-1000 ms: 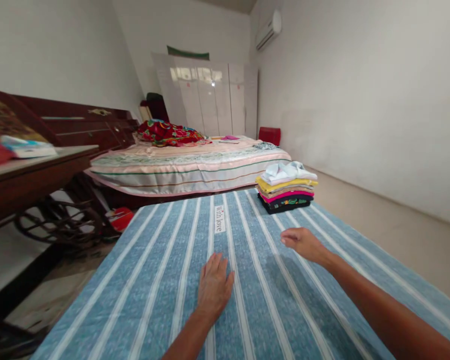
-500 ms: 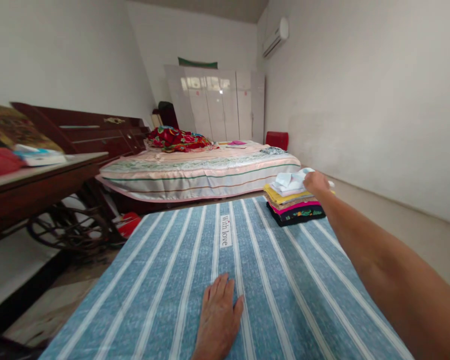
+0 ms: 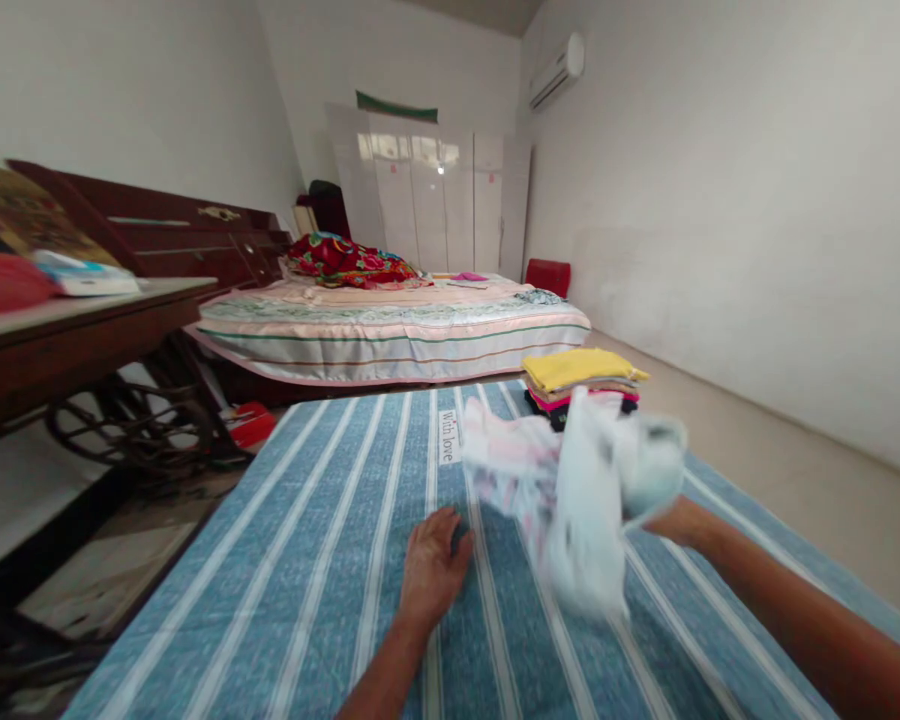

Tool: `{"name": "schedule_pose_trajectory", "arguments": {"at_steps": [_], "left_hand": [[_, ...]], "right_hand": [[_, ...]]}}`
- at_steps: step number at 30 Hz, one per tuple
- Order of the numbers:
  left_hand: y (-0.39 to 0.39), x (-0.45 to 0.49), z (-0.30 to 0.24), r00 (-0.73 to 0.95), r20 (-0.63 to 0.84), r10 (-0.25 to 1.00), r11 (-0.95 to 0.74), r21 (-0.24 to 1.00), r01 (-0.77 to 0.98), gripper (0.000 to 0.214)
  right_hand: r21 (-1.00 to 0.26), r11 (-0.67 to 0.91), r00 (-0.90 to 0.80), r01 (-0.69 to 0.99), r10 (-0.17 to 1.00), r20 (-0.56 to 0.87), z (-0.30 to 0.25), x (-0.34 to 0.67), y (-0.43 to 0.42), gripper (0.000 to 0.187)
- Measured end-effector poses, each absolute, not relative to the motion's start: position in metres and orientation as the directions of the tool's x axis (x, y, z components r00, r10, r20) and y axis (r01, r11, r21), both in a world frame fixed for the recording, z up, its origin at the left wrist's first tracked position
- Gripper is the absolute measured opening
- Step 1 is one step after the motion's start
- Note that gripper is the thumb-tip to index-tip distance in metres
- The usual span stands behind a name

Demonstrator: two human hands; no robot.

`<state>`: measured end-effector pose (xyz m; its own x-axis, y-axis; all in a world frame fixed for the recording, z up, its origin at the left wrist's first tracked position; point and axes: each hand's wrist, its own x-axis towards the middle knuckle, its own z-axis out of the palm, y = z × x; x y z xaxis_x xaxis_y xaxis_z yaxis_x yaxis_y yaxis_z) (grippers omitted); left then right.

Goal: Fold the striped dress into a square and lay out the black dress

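Observation:
My right hand (image 3: 675,520) grips a white garment (image 3: 570,490) with a faint pink print, which hangs blurred above the blue striped mattress (image 3: 307,560). Most of that hand is hidden behind the cloth. My left hand (image 3: 431,570) lies flat on the mattress near the middle, fingers stretched out, holding nothing. Behind the garment, at the mattress's far right corner, stands a stack of folded clothes (image 3: 581,375) with a yellow piece on top.
A second bed (image 3: 390,330) with a red floral bundle (image 3: 345,262) lies beyond. A dark wooden table (image 3: 75,340) over a treadle frame stands at left, with books on it. White wardrobes (image 3: 435,200) line the far wall. Bare floor (image 3: 780,450) runs along the right.
My right hand reached to the stack, took the white top garment and pulled it back over the mattress. The left hand stayed flat on the mattress.

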<state>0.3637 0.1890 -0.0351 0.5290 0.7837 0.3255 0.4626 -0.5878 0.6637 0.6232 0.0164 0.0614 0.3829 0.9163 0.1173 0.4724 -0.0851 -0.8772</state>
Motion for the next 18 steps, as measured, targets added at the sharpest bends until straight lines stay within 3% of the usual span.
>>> {"name": "schedule_pose_trajectory", "arguments": {"at_steps": [2,4,9,10,13,14,15,18], "left_hand": [[0.191,0.362,-0.033,0.507,0.274,0.817,-0.486,0.800,0.352,0.021],[0.190,0.359,-0.031,0.523,0.224,0.822,-0.429,0.849,0.310,0.023],[0.175,0.339,-0.024,0.556,0.139,0.819,-0.365,0.875,0.319,0.021],[0.173,0.332,-0.023,0.556,0.125,0.821,-0.364,0.866,0.343,0.023],[0.170,0.310,-0.017,0.552,0.105,0.827,-0.383,0.825,0.417,0.027],[0.171,0.301,-0.016,0.543,0.110,0.833,-0.393,0.809,0.438,0.029],[0.172,0.292,-0.015,0.528,0.121,0.841,-0.401,0.794,0.457,0.030],[0.178,0.263,-0.015,0.456,0.155,0.876,-0.417,0.718,0.557,0.036]], "right_hand": [[-0.883,-0.165,0.255,0.440,0.965,-0.053,0.033,0.600,-0.014,0.017],[-0.881,-0.223,0.176,0.417,0.971,-0.162,0.015,0.586,-0.034,0.014],[-0.791,-0.229,0.213,0.567,0.969,-0.128,0.013,0.563,-0.055,0.016],[-0.742,-0.220,0.188,0.634,0.974,-0.128,0.016,0.557,-0.057,0.025],[-0.541,-0.171,0.084,0.824,0.980,-0.182,0.020,0.535,-0.062,0.077],[-0.463,-0.157,0.069,0.872,0.977,-0.203,0.019,0.528,-0.063,0.084],[-0.384,-0.152,0.069,0.911,0.973,-0.220,0.017,0.520,-0.063,0.080],[-0.205,-0.136,0.086,0.969,0.968,-0.234,0.016,0.504,-0.060,0.037]]}}
